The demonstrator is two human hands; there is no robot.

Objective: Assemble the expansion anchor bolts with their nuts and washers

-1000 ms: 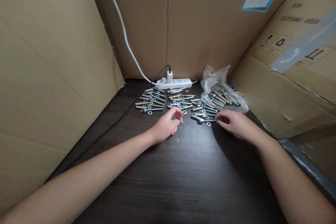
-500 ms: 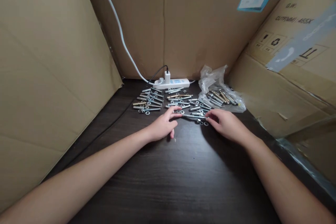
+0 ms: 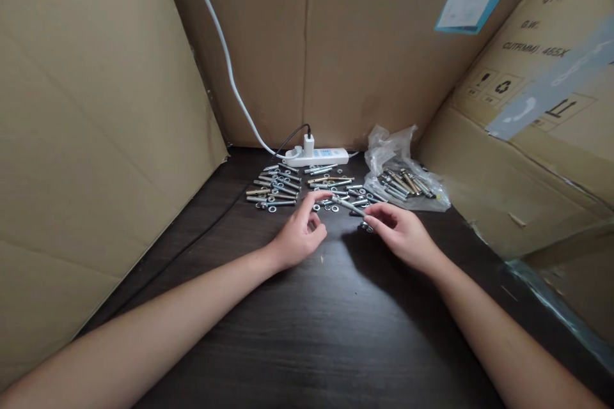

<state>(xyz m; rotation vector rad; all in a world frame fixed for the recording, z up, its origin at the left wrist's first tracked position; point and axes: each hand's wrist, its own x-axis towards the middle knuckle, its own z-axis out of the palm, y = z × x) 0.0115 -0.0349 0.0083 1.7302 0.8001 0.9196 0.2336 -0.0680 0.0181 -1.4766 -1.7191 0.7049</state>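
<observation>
Pinched between the thumb and fingers of my right hand (image 3: 405, 230), a silvery expansion bolt (image 3: 348, 206) is raised off the table and slants up to the left. My left hand (image 3: 298, 239) has its index finger stretched out to the bolt's far end, at or against the tip; I cannot tell whether they touch. Its thumb stands apart from that finger, and the other fingers are loosely bent. Just beyond my hands lie rows of bolts (image 3: 285, 203) with loose washers (image 3: 272, 209) and nuts. A few small parts (image 3: 368, 228) sit partly hidden beneath my right fingers.
A clear plastic bag (image 3: 384, 147) with more bolts (image 3: 407, 183) rests at the back right. Behind the rows stands a white power strip (image 3: 316, 156) with a plug. A black cable (image 3: 211, 229) crosses the table at left. Cardboard walls (image 3: 259, 45) enclose three sides.
My right hand has lifted the bolt off the table and tilted it, its far end now higher. The left index finger has stayed by that end. The view has shifted slightly.
</observation>
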